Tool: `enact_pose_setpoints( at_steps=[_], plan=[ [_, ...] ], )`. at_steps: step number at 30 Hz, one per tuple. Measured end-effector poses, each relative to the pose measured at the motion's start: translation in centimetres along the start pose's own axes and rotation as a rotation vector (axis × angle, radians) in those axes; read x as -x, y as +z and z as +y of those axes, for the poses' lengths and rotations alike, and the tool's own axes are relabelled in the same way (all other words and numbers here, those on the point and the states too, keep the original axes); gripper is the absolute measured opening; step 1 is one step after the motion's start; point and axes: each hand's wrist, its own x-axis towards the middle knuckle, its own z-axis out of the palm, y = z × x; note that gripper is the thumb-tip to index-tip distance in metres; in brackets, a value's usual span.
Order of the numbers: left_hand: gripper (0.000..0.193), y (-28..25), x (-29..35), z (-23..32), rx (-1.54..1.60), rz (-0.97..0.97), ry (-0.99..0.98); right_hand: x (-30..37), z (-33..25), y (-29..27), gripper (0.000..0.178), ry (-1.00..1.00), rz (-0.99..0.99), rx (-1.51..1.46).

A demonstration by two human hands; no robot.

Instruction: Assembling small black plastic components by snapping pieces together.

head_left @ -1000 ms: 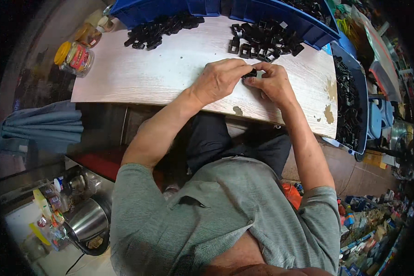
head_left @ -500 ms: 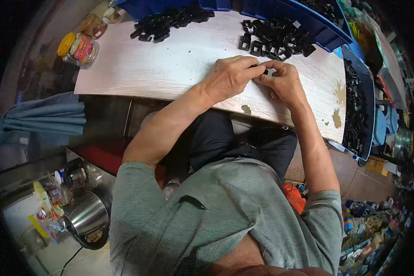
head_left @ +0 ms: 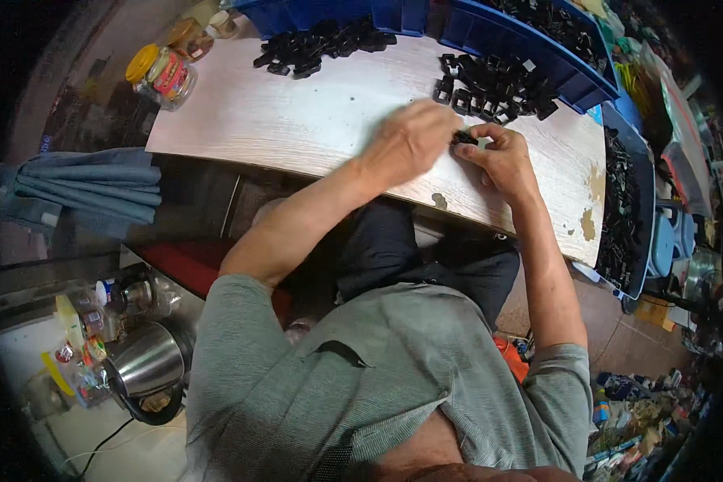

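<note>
Your left hand [head_left: 410,143] and right hand [head_left: 500,157] pinch a small black plastic part [head_left: 463,138] between their fingertips above the pale wooden table [head_left: 313,120], just below a pile of black parts [head_left: 494,84].

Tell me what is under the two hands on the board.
A small black part is pinched between the left hand and right hand, over the pale wooden board. Only its top edge shows; the rest, and the board beneath the palms, is covered.
</note>
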Motion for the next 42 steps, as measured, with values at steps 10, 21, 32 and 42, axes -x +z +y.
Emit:
enact_pose_setpoints(
  at_steps=[10, 21, 32, 42],
  plan=[
    [0.024, -1.8, -1.7, -12.2, -0.627, 0.041, -0.377, 1.4, 0.1, -1.9, 0.021, 0.104, 0.177, -0.320],
    [0.015, -3.2, -0.4, -6.0, -0.310, 0.021, -0.371, 2.1, 6.0, -15.4, 0.032, 0.035, 0.801, -0.468],
    [0.022, -2.6, 1.6, -5.0, -0.242, 0.238, -0.268, -0.7, 0.3, -5.9, 0.032, 0.208, 0.377, -0.220],
    [0.023, -5.0, 1.5, -6.8, -0.341, -0.047, -0.536, -3.7, 1.2, -5.2, 0.020, 0.236, 0.354, -0.108]
  ],
)
